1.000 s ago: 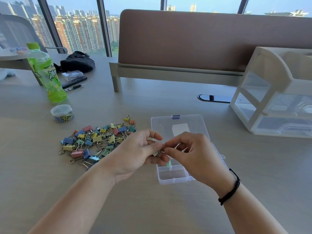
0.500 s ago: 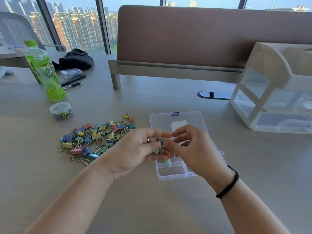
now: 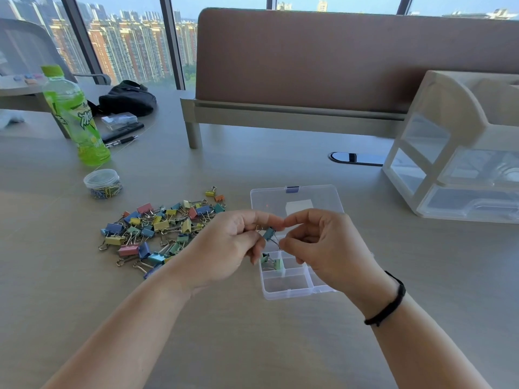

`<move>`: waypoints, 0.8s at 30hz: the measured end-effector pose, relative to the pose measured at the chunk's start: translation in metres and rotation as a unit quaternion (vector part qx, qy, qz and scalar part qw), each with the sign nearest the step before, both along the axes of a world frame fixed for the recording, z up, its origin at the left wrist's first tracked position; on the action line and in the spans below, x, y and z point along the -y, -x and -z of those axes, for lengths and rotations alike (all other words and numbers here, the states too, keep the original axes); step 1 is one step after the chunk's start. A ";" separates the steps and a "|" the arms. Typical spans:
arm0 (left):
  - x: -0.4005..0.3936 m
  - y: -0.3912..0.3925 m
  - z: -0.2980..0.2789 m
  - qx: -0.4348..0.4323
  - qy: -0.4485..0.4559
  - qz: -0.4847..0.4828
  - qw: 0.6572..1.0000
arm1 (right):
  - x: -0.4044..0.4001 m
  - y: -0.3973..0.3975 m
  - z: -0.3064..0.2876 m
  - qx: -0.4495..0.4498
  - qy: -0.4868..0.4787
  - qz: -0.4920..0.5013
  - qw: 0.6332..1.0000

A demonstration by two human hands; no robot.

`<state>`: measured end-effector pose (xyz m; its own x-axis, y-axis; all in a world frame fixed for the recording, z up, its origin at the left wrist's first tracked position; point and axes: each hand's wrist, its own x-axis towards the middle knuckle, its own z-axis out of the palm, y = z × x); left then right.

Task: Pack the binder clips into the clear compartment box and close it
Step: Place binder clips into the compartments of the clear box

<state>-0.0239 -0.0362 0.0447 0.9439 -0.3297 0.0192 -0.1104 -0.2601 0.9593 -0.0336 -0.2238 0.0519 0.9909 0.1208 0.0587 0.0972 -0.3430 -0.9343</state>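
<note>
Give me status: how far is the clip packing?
Early. Done: a couple of green clips sit in one compartment of the open box. In hand: left hand and right hand hold one blue clip over it. Left: the pile on the desk, then closing the lid.

Green bottle (image 3: 75,119), paperclip tub (image 3: 103,183), perhaps phone (image 3: 122,129).

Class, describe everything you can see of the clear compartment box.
The clear compartment box is see-through plastic and lies open on the desk. Its lid lies folded back flat, with a blue latch at the far edge. Thin walls divide the tray into small cells; one left cell holds green binder clips. Both hands partly hide it.
</note>
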 end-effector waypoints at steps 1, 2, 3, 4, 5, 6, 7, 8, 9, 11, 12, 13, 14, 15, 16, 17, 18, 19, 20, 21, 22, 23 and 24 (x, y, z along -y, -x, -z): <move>-0.001 -0.001 0.001 0.013 -0.016 -0.011 1.000 | 0.000 0.000 0.000 0.001 -0.003 -0.002 1.000; -0.001 -0.002 0.001 0.032 -0.036 -0.021 0.999 | 0.000 0.000 -0.001 0.004 -0.007 -0.002 1.000; -0.002 -0.003 0.001 0.054 -0.060 -0.029 0.996 | 0.000 0.000 -0.001 0.009 -0.011 0.000 1.000; -0.003 -0.003 0.001 0.072 -0.081 -0.032 0.994 | 0.001 0.000 -0.001 0.013 -0.014 0.001 1.000; -0.003 -0.002 0.001 0.088 -0.098 -0.032 0.991 | 0.001 0.000 -0.001 0.017 -0.015 0.000 1.000; -0.004 -0.002 0.001 0.099 -0.107 -0.030 0.989 | 0.002 0.000 -0.001 0.020 -0.011 -0.004 1.000; -0.004 -0.002 0.002 0.107 -0.113 -0.025 0.987 | 0.001 0.001 -0.001 0.022 -0.005 -0.008 1.000; -0.005 -0.003 0.003 0.112 -0.121 -0.021 0.986 | 0.001 0.001 0.000 0.026 0.006 -0.013 1.000; -0.005 -0.003 0.004 0.115 -0.131 -0.020 0.985 | 0.000 0.001 0.001 0.033 0.022 -0.016 0.999; -0.008 -0.005 0.005 0.119 -0.150 -0.026 0.981 | -0.001 0.003 0.003 0.060 0.083 -0.010 0.995; -0.009 -0.005 0.005 0.118 -0.158 -0.029 0.980 | -0.001 0.003 0.004 0.075 0.130 -0.004 0.989; -0.010 -0.006 0.004 0.117 -0.163 -0.029 0.979 | 0.000 0.004 0.004 0.086 0.181 -0.002 0.980; -0.011 -0.005 0.004 0.117 -0.168 -0.027 0.978 | 0.001 0.005 0.005 0.092 0.230 -0.003 0.969; -0.012 -0.005 0.003 0.118 -0.175 -0.023 0.977 | 0.001 0.005 0.006 0.094 0.267 -0.010 0.959; -0.013 -0.005 0.003 0.119 -0.183 -0.019 0.976 | 0.000 0.004 0.009 0.095 0.291 -0.018 0.952; -0.013 -0.004 0.003 0.120 -0.191 -0.015 0.974 | -0.001 0.003 0.012 0.096 0.307 -0.026 0.947; -0.014 -0.004 0.003 0.121 -0.198 -0.014 0.973 | -0.003 0.003 0.015 0.096 0.320 -0.029 0.942; -0.013 -0.005 0.003 0.121 -0.201 -0.017 0.972 | -0.004 0.002 0.016 0.096 0.334 -0.028 0.937; -0.013 -0.005 0.003 0.121 -0.202 -0.024 0.972 | -0.006 0.002 0.016 0.097 0.348 -0.025 0.932; -0.013 -0.006 0.004 0.121 -0.202 -0.035 0.971 | -0.007 0.002 0.014 0.100 0.362 -0.023 0.927; -0.013 -0.007 0.005 0.122 -0.199 -0.047 0.971 | -0.008 0.002 0.012 0.104 0.375 -0.023 0.921; -0.013 -0.008 0.006 0.125 -0.196 -0.058 0.971 | -0.010 0.002 0.011 0.107 0.387 -0.027 0.915; -0.013 -0.009 0.007 0.128 -0.193 -0.066 0.970 | -0.012 0.001 0.009 0.109 0.400 -0.032 0.909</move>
<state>-0.0148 -0.0229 0.0374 0.9590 -0.2348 0.1586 -0.2737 -0.6229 0.7328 -0.0344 -0.2123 0.0431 0.9554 0.2691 0.1214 0.2948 -0.8913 -0.3445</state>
